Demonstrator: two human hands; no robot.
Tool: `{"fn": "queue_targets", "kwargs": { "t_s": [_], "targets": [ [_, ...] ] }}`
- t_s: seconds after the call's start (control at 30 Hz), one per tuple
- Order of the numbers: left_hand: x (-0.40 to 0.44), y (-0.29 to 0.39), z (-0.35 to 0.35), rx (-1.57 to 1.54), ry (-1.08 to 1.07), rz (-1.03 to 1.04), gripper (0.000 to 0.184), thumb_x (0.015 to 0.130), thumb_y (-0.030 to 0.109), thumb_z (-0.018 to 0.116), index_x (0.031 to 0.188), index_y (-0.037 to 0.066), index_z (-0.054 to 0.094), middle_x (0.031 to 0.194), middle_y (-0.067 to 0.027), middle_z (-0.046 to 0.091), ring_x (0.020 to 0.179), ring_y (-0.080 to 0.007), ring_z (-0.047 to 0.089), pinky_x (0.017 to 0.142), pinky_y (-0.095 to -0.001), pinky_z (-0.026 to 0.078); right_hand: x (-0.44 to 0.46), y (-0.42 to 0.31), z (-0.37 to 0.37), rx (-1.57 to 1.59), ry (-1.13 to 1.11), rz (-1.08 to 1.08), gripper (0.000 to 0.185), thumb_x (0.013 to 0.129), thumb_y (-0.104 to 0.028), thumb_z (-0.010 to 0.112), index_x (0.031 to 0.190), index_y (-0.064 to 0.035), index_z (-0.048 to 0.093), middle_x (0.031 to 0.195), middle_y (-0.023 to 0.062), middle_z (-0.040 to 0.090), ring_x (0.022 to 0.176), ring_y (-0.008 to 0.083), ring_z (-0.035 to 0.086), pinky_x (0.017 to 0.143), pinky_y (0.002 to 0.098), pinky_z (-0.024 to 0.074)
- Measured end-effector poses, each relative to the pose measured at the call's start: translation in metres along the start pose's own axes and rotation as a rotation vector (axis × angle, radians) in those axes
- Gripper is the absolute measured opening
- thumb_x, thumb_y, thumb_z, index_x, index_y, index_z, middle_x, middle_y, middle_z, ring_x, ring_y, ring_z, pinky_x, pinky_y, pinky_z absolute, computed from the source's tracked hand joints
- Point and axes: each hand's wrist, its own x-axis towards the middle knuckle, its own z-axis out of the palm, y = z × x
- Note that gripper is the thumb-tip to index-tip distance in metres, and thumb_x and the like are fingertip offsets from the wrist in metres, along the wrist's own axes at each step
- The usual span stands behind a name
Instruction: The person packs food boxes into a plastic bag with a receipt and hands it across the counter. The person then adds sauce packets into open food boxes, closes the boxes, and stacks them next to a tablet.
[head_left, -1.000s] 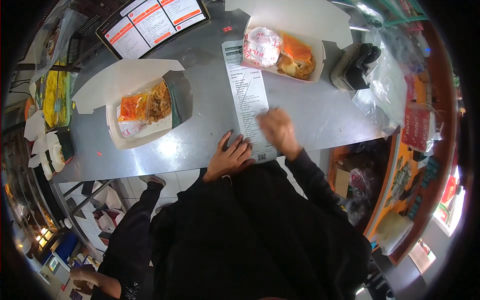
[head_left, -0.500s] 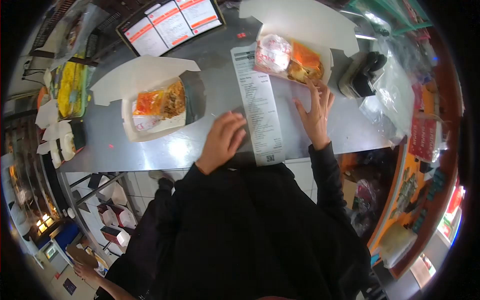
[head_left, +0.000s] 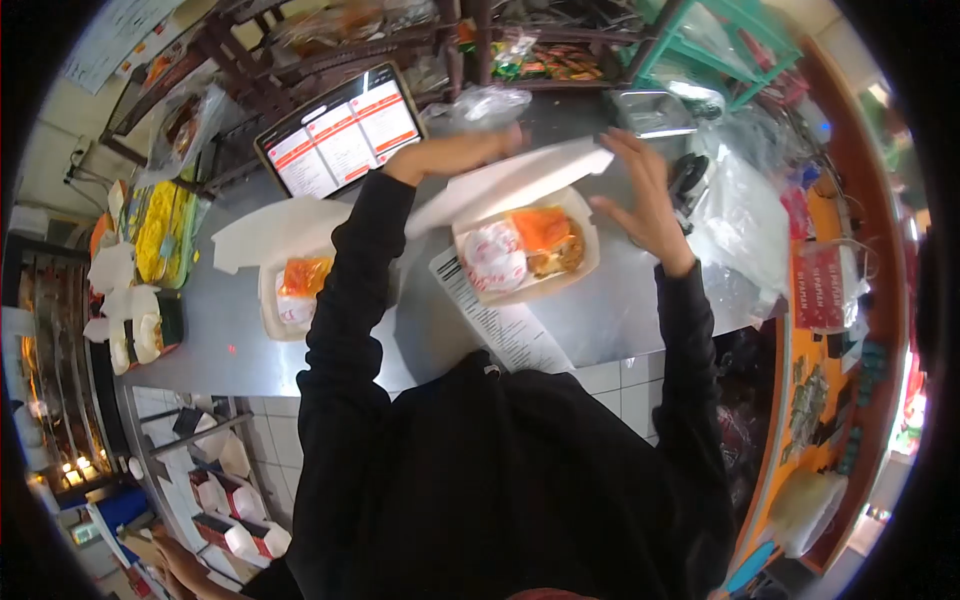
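Note:
A food box (head_left: 535,291) lies before me with its white lid (head_left: 520,178) raised at the far side. Inside are a paper-wrapped bundle (head_left: 495,257), an orange sachet (head_left: 541,229) and a piece of fried chicken (head_left: 563,258). My left hand (head_left: 465,153) reaches behind the lid, its fingers smeared by motion. At the lid's right corner is my right hand (head_left: 645,195), fingers stretched out and thumb apart; contact with the corner is unclear. A long printed receipt (head_left: 515,336) lies partly under the box. Another open box (head_left: 268,303) is partly covered by my left sleeve.
A tablet (head_left: 340,135) with order lists stands at the back left. Plastic bags (head_left: 740,220) lie on the right, near a red printed bag (head_left: 822,285). A green tray (head_left: 165,235) of yellow items sits far left. Another person's hand (head_left: 175,565) shows at lower left.
The box with the wrapped bundle is nearer me and turned, now over the receipt. Both hands have moved from its near side and the receipt up to its lid, which is less widely spread.

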Motion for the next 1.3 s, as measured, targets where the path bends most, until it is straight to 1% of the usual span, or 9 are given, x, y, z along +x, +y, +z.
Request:
{"fn": "queue_targets", "kwargs": {
  "t_s": [0.07,0.1,0.17,0.2,0.5,0.6,0.8,1.03,1.3],
  "targets": [
    [0.011,-0.01,0.037,0.326,-0.064,0.152,0.078,0.077,0.069,0.036,0.123,0.007,0.046,0.111,-0.0197,0.056,0.094,-0.027,0.059,0.081,-0.0339,0.045,-0.006,0.037,0.013,0.27,-0.397,-0.054,0.065,0.071,-0.027,0.067,0.126,-0.0055,0.04,0.124,0.0159,0.043,0.11,0.0315,0.043,0.093,0.0386,0.0336],
    [0.01,-0.003,0.065,0.349,-0.145,-0.081,0.09,0.072,0.074,0.04,0.131,0.007,0.035,0.122,-0.0248,0.046,0.107,-0.0328,0.051,0.088,-0.0429,0.04,-0.003,0.038,0.014,0.402,-0.827,0.202,0.075,0.065,-0.034,0.07,0.126,-0.0034,0.038,0.129,0.0183,0.038,0.118,0.0337,0.036,0.101,0.0393,0.0242],
    [-0.019,0.005,0.129,0.777,0.107,-0.182,0.112,0.063,0.07,0.054,0.139,0.007,0.002,0.142,-0.0256,0.002,0.127,-0.0475,0.016,0.091,-0.0714,0.012,-0.034,0.035,0.024,0.062,-0.777,-0.246,0.072,0.061,-0.038,0.072,0.115,0.0014,0.044,0.131,0.0183,0.036,0.121,0.035,0.033,0.1,0.0386,0.0276],
    [-0.027,-0.009,0.16,0.945,0.384,-0.049,0.115,0.059,0.067,0.06,0.14,0.008,0.004,0.142,-0.0251,0.002,0.127,-0.0493,0.011,0.089,-0.0737,0.008,-0.039,0.027,0.024,-0.001,-0.769,-0.273,0.075,0.061,-0.04,0.071,0.117,0.0016,0.042,0.132,0.0188,0.034,0.122,0.0351,0.031,0.101,0.0393,0.0268],
    [-0.04,-0.032,0.169,0.764,0.457,0.037,0.103,0.06,0.038,0.074,0.137,0.004,0.014,0.142,-0.0224,0.009,0.129,-0.0359,0.015,0.097,-0.058,0.018,-0.042,0.006,0.067,-0.072,-0.596,-0.31,0.087,0.054,-0.049,0.073,0.124,-0.0092,0.039,0.135,0.0146,0.031,0.117,0.0327,0.034,0.098,0.0433,0.0288],
    [-0.051,-0.017,0.125,0.654,0.138,0.006,0.118,0.053,0.049,0.075,0.139,0.007,0.006,0.142,-0.024,0.006,0.128,-0.0453,0.011,0.097,-0.062,0.015,-0.019,0.001,0.055,0.069,-0.814,-0.172,0.094,0.048,-0.048,0.077,0.126,-0.011,0.038,0.131,0.0145,0.033,0.118,0.034,0.031,0.097,0.048,0.027],
    [-0.041,-0.005,0.124,0.885,0.181,-0.146,0.125,0.049,0.053,0.076,0.139,0.009,0.001,0.14,-0.0297,0.003,0.123,-0.0558,0.013,0.09,-0.0703,0.017,-0.022,0.016,0.074,0.096,-0.742,-0.21,0.104,0.046,-0.044,0.078,0.131,-0.01,0.028,0.133,0.018,0.029,0.126,0.0383,0.021,0.104,0.0528,0.0163],
    [-0.048,-0.032,0.105,0.699,0.215,0.072,0.061,0.08,0.025,0.054,0.13,0.0,0.029,0.129,-0.0262,0.035,0.119,-0.0406,0.037,0.088,-0.0552,0.038,-0.022,0.025,0.071,-0.137,-0.7,-0.423,0.056,0.08,-0.03,0.056,0.129,-0.0084,0.038,0.127,0.0098,0.046,0.116,0.0262,0.044,0.099,0.0365,0.0333],
    [-0.073,-0.042,0.055,-0.169,0.561,0.19,0.035,0.088,0.024,0.05,0.11,-0.002,0.051,0.097,-0.0089,0.062,0.089,-0.0186,0.058,0.078,-0.0292,0.043,0.016,0.092,0.047,0.717,-0.691,0.139,0.038,0.084,-0.023,0.054,0.117,-0.0035,0.052,0.102,0.0054,0.062,0.089,0.0139,0.056,0.072,0.0297,0.045]
  ]
}}
